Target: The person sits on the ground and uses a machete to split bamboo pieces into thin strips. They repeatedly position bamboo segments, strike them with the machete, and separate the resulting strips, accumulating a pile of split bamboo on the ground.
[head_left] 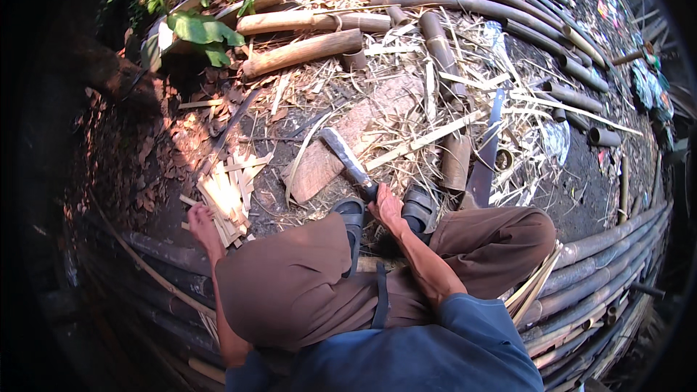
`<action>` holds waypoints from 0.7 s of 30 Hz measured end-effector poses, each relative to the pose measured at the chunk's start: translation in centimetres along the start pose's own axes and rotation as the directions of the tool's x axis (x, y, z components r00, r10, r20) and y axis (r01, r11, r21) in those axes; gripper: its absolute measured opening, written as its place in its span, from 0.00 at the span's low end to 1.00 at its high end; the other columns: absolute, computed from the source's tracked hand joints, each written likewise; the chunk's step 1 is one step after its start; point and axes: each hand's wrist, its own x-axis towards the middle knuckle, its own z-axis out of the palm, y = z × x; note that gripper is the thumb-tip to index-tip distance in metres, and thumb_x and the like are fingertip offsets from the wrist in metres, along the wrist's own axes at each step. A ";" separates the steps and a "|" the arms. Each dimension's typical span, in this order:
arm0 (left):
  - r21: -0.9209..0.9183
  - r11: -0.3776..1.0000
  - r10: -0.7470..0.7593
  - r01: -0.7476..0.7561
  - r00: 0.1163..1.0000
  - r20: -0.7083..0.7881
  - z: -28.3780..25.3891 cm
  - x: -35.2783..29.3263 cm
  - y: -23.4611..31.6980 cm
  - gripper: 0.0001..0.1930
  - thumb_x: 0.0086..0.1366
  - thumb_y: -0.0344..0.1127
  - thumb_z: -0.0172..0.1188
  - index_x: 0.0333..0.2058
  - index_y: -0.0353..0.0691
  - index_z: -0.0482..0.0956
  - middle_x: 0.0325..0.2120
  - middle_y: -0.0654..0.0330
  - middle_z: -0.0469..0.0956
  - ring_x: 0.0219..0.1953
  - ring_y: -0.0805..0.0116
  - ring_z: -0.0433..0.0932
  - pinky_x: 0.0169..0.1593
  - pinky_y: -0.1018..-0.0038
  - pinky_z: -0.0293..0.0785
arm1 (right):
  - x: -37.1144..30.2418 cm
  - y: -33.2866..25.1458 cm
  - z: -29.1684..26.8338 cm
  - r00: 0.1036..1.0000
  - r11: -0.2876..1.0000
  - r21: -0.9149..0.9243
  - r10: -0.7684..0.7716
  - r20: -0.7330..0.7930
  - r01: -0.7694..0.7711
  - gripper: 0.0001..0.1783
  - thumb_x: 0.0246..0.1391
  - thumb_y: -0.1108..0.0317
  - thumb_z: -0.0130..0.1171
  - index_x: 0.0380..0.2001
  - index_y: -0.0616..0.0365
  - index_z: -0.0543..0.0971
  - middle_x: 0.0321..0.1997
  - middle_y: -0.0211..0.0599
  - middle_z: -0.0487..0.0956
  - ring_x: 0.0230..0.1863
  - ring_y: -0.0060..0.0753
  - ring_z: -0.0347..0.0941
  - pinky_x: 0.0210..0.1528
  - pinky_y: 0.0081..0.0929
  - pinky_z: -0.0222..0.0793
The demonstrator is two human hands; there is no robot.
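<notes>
My right hand (pixel 388 207) is closed round the dark handle of a knife with a thick, short blade (pixel 343 151). Its blade slants up and left over a flat wooden board (pixel 319 170) on the ground. On the left, my left hand (pixel 203 223) is down at the edge of a pile of pale split bamboo strips (pixel 225 192). Its fingers are bent, and a strip end shows beside them; the grip itself is partly hidden. Between the hands are my bent knees in brown trousers and my sandalled feet (pixel 350 219).
A handsaw (pixel 486 152) leans upright right of my feet, beside a bamboo length (pixel 456 160). Shavings (pixel 396 127) cover the ground. Cut bamboo pieces (pixel 305 52) and long poles (pixel 465 3) lie ahead, with a leafy plant (pixel 200 29) at upper left. Stacked poles (pixel 588 272) run behind me.
</notes>
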 end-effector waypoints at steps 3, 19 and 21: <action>0.055 0.958 0.202 -0.281 0.801 0.563 16.4 -4.7 8.2 0.10 0.67 0.30 0.51 0.44 0.33 0.75 0.32 0.57 0.78 0.31 0.70 0.75 0.37 0.73 0.73 | -0.7 -3.3 -1.9 0.994 0.994 0.075 0.070 0.090 -0.076 0.34 0.46 0.54 0.61 0.52 0.63 0.65 0.43 0.58 0.77 0.43 0.63 0.75 0.47 0.53 0.71; -0.101 0.617 0.376 -0.781 0.180 0.909 34.4 -14.6 11.7 0.11 0.58 0.31 0.59 0.38 0.34 0.75 0.31 0.47 0.75 0.36 0.44 0.76 0.39 0.54 0.70 | -2.4 -4.3 -3.7 0.976 0.902 0.388 0.135 0.168 -0.192 0.30 0.49 0.48 0.59 0.46 0.61 0.70 0.36 0.58 0.80 0.41 0.62 0.77 0.44 0.51 0.71; -0.215 0.603 0.522 -0.768 0.176 0.835 32.6 -10.7 14.5 0.07 0.59 0.29 0.60 0.33 0.31 0.77 0.29 0.47 0.73 0.33 0.45 0.75 0.35 0.57 0.70 | -1.6 -5.7 -4.7 0.979 0.849 0.493 0.134 0.151 -0.192 0.28 0.49 0.48 0.58 0.44 0.60 0.73 0.35 0.57 0.80 0.40 0.60 0.77 0.42 0.49 0.71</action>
